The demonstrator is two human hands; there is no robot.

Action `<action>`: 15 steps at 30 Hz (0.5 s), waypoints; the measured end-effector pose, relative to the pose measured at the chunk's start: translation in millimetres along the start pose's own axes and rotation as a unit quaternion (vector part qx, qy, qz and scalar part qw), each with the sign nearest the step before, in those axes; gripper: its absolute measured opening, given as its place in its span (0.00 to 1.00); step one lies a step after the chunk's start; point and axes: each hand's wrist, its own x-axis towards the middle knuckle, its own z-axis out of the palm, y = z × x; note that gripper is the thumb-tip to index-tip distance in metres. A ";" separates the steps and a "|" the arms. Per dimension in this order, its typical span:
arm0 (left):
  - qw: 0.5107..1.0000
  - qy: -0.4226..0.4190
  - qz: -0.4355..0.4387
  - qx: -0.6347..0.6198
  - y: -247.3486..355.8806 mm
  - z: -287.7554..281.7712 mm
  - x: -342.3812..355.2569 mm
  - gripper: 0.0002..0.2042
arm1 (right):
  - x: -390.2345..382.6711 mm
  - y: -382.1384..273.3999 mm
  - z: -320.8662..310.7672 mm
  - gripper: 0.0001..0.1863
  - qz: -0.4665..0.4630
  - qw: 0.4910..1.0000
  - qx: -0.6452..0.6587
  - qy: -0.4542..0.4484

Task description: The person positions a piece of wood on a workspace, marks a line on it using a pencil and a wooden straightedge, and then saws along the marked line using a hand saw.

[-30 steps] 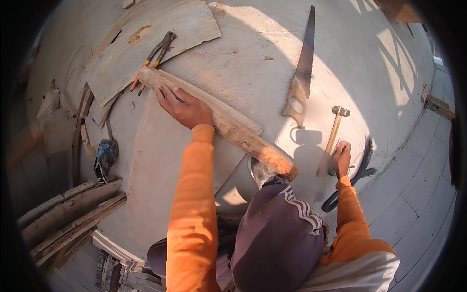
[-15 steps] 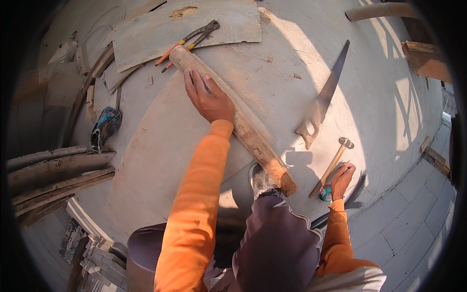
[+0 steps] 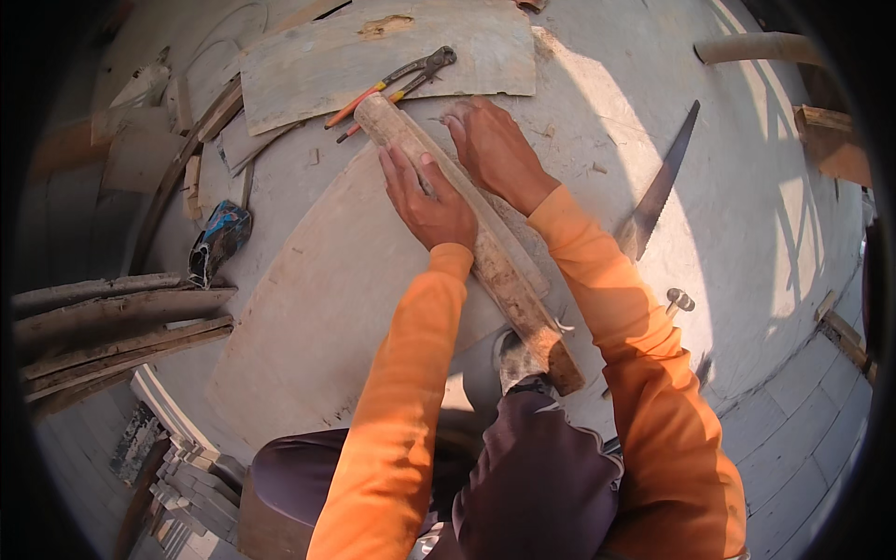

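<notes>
While dark metal pincers with orange-and-yellow handles (image 3: pixel 431 63) were set farther off, the left hand (image 3: pixel 431 207) was laid, fingers extended, on a long brown wooden beam (image 3: pixel 504 280); the right hand (image 3: pixel 497 149) was held beside the beam's far end, fingers bent, any grip indiscernible; steadying seemed in hand, firm left-hand pressure being probably called for next.
</notes>
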 end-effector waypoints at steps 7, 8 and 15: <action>1.000 0.007 0.004 -0.004 -2.5 0.6 0.6 0.26 | 42.9 2.0 20.3 0.11 -0.043 0.997 -0.049 -0.043; 1.000 0.009 0.004 -0.003 -3.4 0.8 0.4 0.26 | 43.9 2.0 21.1 0.11 -0.054 0.996 -0.045 -0.046; 1.000 0.015 0.004 0.003 -3.4 -0.5 1.1 0.27 | 54.9 -20.9 19.2 0.11 -0.035 0.991 -0.084 -0.102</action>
